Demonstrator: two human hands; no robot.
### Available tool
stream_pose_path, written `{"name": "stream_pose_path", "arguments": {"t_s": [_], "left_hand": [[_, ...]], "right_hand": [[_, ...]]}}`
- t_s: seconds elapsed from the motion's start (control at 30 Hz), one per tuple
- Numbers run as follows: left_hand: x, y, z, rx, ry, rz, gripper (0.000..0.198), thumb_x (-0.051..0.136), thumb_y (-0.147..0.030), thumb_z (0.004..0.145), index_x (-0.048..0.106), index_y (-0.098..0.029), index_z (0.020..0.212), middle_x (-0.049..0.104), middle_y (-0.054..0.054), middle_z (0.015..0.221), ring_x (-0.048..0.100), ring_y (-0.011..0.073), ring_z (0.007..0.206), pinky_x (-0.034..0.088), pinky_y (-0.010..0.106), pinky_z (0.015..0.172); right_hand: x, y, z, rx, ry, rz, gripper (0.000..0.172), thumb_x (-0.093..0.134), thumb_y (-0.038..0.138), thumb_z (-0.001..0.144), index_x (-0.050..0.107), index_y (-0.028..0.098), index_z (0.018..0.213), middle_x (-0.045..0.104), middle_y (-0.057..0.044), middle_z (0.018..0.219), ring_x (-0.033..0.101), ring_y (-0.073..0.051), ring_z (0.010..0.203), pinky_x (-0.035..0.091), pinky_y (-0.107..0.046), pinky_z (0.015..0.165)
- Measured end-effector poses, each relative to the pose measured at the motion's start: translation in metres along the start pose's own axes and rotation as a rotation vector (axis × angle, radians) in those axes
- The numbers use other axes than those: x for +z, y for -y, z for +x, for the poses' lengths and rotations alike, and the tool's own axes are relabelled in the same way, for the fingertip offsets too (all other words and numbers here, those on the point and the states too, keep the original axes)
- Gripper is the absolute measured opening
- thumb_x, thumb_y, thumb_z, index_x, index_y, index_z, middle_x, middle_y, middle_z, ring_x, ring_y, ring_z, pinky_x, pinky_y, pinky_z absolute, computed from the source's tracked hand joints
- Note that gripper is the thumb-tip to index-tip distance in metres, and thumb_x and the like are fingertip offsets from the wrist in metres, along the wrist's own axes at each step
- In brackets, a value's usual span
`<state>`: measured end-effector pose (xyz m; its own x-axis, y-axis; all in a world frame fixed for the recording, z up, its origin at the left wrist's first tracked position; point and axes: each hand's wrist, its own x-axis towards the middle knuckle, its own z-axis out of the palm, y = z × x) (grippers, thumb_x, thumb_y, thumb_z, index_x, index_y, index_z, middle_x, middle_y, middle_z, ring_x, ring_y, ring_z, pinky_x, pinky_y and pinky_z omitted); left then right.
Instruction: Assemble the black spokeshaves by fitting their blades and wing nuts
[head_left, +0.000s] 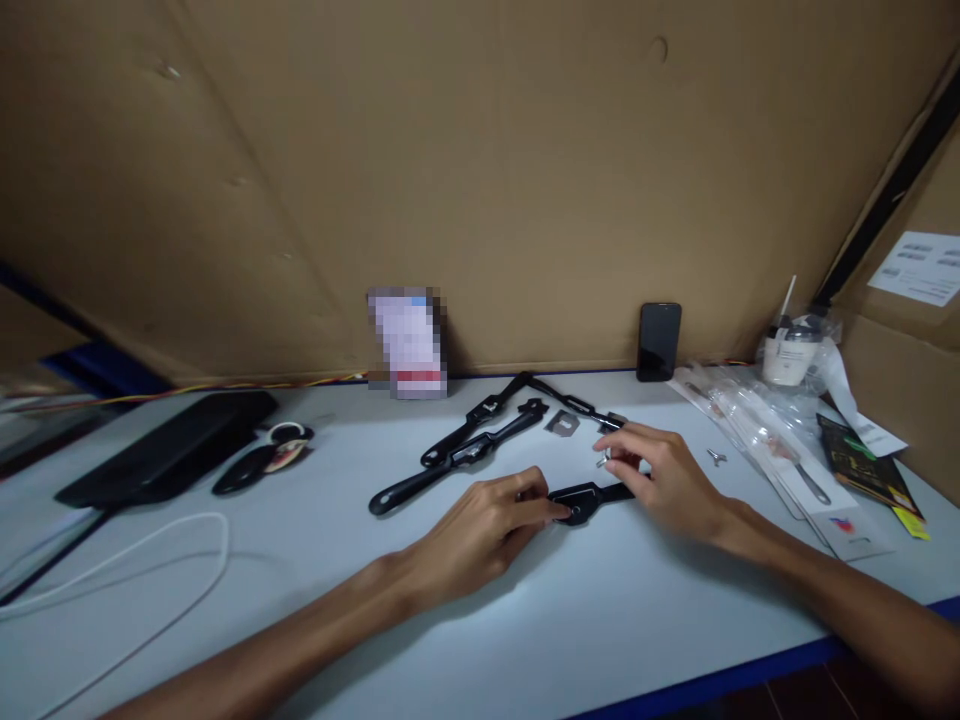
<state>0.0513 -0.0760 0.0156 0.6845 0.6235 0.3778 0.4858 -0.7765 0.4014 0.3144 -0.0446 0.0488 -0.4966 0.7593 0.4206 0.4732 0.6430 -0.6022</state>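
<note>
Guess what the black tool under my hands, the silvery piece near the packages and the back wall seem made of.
Black tool: likely painted metal, from its glossy highlights; plastic possible. Silvery piece: probably bare metal, by its shine. Back wall: matte brown cardboard, apparently, given its crease and dents.

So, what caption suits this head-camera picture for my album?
The left hand touches a black, slim-handled tool on a pale table; the right hand holds a small, silvery metal part.

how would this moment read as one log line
left hand: touching black handled tool | right hand: pinching small silver metal piece | behind: upright black rectangular phone
</note>
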Motion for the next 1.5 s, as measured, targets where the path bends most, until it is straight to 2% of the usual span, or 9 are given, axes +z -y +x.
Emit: {"name": "stream_pose_path", "arguments": {"t_s": [0.17, 0.33, 0.73, 0.97, 1.07, 1.2, 1.3, 1.4, 1.5], "left_hand": [[0.0, 0.001, 0.001, 0.022, -0.011, 0.007, 0.036, 0.047, -0.007, 0.101, 0.075, -0.021, 0.119, 0.066, 0.006, 0.096, 0.066, 0.0164, 0.076, 0.049, 0.027, 0.064], [-0.001, 0.0, 0.002, 0.038, -0.02, 0.004, 0.036, 0.047, -0.008, 0.101, 0.076, -0.021, 0.119, 0.065, 0.006, 0.096, 0.064, 0.0148, 0.073, 0.049, 0.025, 0.063], [0.0, 0.002, -0.001, 0.034, -0.011, 0.006, 0.036, 0.05, -0.009, 0.102, 0.079, -0.024, 0.117, 0.064, 0.006, 0.099, 0.064, 0.0143, 0.073, 0.049, 0.025, 0.063], [-0.001, 0.0, 0.002, 0.036, -0.013, -0.003, 0.033, 0.05, -0.009, 0.102, 0.076, -0.023, 0.116, 0.066, 0.006, 0.099, 0.064, 0.0145, 0.074, 0.049, 0.025, 0.064], [-0.002, -0.002, 0.003, -0.049, -0.03, -0.057, 0.021, 0.052, -0.012, 0.1, 0.069, -0.018, 0.11, 0.067, 0.005, 0.094, 0.064, 0.0165, 0.077, 0.051, 0.027, 0.067], [-0.002, -0.004, 0.005, -0.247, -0.041, -0.117, 0.004, 0.058, -0.018, 0.095, 0.057, -0.019, 0.099, 0.063, -0.002, 0.079, 0.054, 0.0147, 0.065, 0.044, 0.026, 0.06], [-0.003, -0.005, 0.007, -0.219, -0.033, -0.144, 0.008, 0.058, -0.018, 0.097, 0.06, -0.019, 0.104, 0.067, 0.001, 0.089, 0.059, 0.0162, 0.073, 0.047, 0.028, 0.067], [-0.003, -0.005, 0.009, -0.178, -0.021, -0.145, 0.015, 0.057, -0.015, 0.098, 0.065, -0.019, 0.111, 0.069, 0.003, 0.094, 0.063, 0.0175, 0.079, 0.049, 0.029, 0.072], [-0.004, -0.004, 0.01, -0.167, -0.013, -0.153, 0.02, 0.058, -0.014, 0.098, 0.068, -0.018, 0.115, 0.069, 0.004, 0.096, 0.064, 0.0178, 0.081, 0.05, 0.029, 0.074]], "right_hand": [[0.011, 0.001, -0.003, 0.047, 0.073, 0.117, 0.019, 0.065, 0.009, 0.09, 0.075, 0.018, 0.103, 0.072, -0.004, 0.085, 0.062, -0.017, 0.073, 0.05, -0.032, 0.07], [0.017, 0.001, -0.005, 0.092, 0.089, 0.186, 0.02, 0.069, 0.009, 0.088, 0.076, 0.017, 0.104, 0.075, -0.004, 0.088, 0.066, -0.017, 0.076, 0.052, -0.032, 0.071], [0.021, 0.008, -0.013, -0.136, 0.152, 0.061, 0.02, 0.06, 0.011, 0.098, 0.077, 0.018, 0.104, 0.074, -0.006, 0.093, 0.064, -0.017, 0.078, 0.05, -0.031, 0.072], [0.026, 0.006, -0.017, -0.328, 0.172, -0.211, 0.028, 0.047, 0.006, 0.099, 0.074, 0.012, 0.104, 0.067, -0.01, 0.089, 0.058, -0.02, 0.078, 0.047, -0.032, 0.066], [0.024, 0.008, -0.018, -0.422, 0.222, -0.338, 0.036, 0.044, -0.002, 0.09, 0.073, 0.012, 0.107, 0.067, -0.01, 0.09, 0.057, -0.022, 0.081, 0.049, -0.034, 0.069], [0.022, 0.01, -0.018, -0.48, 0.28, -0.387, 0.042, 0.042, -0.005, 0.087, 0.073, 0.012, 0.11, 0.068, -0.011, 0.09, 0.058, -0.024, 0.085, 0.053, -0.037, 0.077], [0.023, 0.012, -0.017, -0.409, 0.275, -0.305, 0.039, 0.044, -0.001, 0.091, 0.073, 0.01, 0.114, 0.069, -0.013, 0.094, 0.06, -0.025, 0.086, 0.054, -0.038, 0.076], [0.026, 0.013, -0.014, -0.242, 0.219, -0.144, 0.032, 0.049, 0.007, 0.099, 0.076, 0.013, 0.114, 0.07, -0.011, 0.093, 0.062, -0.021, 0.081, 0.054, -0.035, 0.074], [0.027, 0.014, -0.01, -0.103, 0.211, -0.006, 0.028, 0.058, 0.009, 0.096, 0.08, 0.016, 0.112, 0.072, -0.007, 0.089, 0.062, -0.018, 0.074, 0.052, -0.033, 0.074]]}}
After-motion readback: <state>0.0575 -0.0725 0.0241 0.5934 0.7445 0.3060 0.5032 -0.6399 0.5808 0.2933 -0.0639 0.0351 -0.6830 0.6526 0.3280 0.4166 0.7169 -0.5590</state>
